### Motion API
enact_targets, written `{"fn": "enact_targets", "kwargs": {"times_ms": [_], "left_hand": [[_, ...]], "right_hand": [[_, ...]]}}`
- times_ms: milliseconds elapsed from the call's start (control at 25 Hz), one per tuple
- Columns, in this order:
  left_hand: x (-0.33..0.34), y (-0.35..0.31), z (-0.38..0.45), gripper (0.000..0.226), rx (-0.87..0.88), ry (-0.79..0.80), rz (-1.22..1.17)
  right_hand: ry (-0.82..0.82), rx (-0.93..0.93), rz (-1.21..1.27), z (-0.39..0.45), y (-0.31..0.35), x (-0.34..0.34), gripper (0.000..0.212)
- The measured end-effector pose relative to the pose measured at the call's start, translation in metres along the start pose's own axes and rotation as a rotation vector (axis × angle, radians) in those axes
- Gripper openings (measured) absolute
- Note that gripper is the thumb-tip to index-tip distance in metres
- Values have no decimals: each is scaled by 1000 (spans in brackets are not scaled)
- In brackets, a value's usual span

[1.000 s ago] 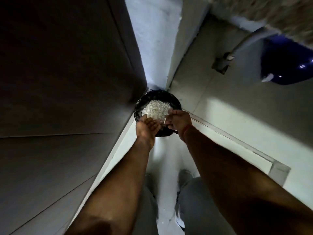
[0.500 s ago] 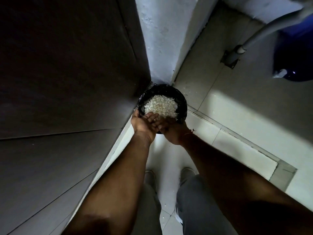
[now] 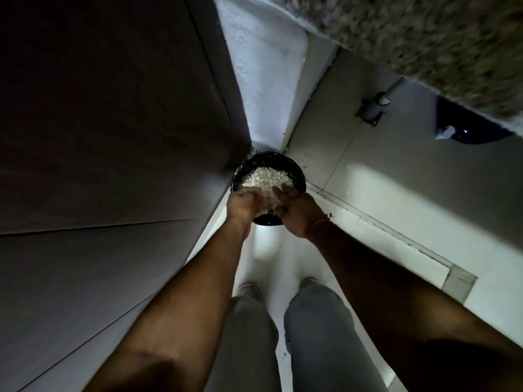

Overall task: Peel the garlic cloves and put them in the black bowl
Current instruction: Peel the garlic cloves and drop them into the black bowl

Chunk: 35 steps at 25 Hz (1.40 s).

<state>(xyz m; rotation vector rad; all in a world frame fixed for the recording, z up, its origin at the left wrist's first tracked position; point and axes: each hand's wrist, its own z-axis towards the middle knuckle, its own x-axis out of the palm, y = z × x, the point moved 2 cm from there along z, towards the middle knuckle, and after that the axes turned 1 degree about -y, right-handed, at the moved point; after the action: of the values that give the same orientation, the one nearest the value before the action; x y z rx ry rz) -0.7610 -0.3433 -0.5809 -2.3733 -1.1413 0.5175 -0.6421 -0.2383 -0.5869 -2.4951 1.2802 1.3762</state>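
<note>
A round black container stands on the floor in a corner, holding a heap of white garlic skins. My left hand and my right hand hover side by side over its near rim, backs up. Their fingers reach down toward the white heap and are blurred by motion. Nothing shows as held in either hand. No whole garlic clove can be made out.
A dark cabinet face fills the left side. A white wall meets it behind the container. On the right are floor tiles, a grey pipe, a dark blue vessel and a speckled counter edge. My legs stand below.
A second ago my left palm faced up at the rim with the right hand beside it. Both hands have since turned backs up and moved together over the white heap.
</note>
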Motion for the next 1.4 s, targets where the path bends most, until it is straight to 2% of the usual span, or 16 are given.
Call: {"fn": "enact_targets", "kwargs": {"times_ms": [160,240,360,560,800,1040,1280,1400], "left_hand": [[-2,-32,-79,29,376,10,721],[0,-57,-139,36,502,67,900],[0,-83,-196,37,584,110,971],[11,-139,-361,34,814,303,1121],[62,-150,-537,44,1127,515,1221],[146,-84,-666,47,1376,769,1351],[227,47,-787,51,1488,1006,1416],[258,127,-839,46,1532,1178,1468]], "right_hand": [[-69,-15,66,-63,32,-50,58],[-101,30,75,-113,41,-79,58],[-140,64,74,-173,47,-110,59],[-341,189,162,-349,67,-209,56],[-562,377,218,-546,51,-263,57],[-721,636,275,-719,-5,-236,60],[-832,848,344,-879,-65,-142,61],[-861,933,409,-949,-93,-81,62]]}}
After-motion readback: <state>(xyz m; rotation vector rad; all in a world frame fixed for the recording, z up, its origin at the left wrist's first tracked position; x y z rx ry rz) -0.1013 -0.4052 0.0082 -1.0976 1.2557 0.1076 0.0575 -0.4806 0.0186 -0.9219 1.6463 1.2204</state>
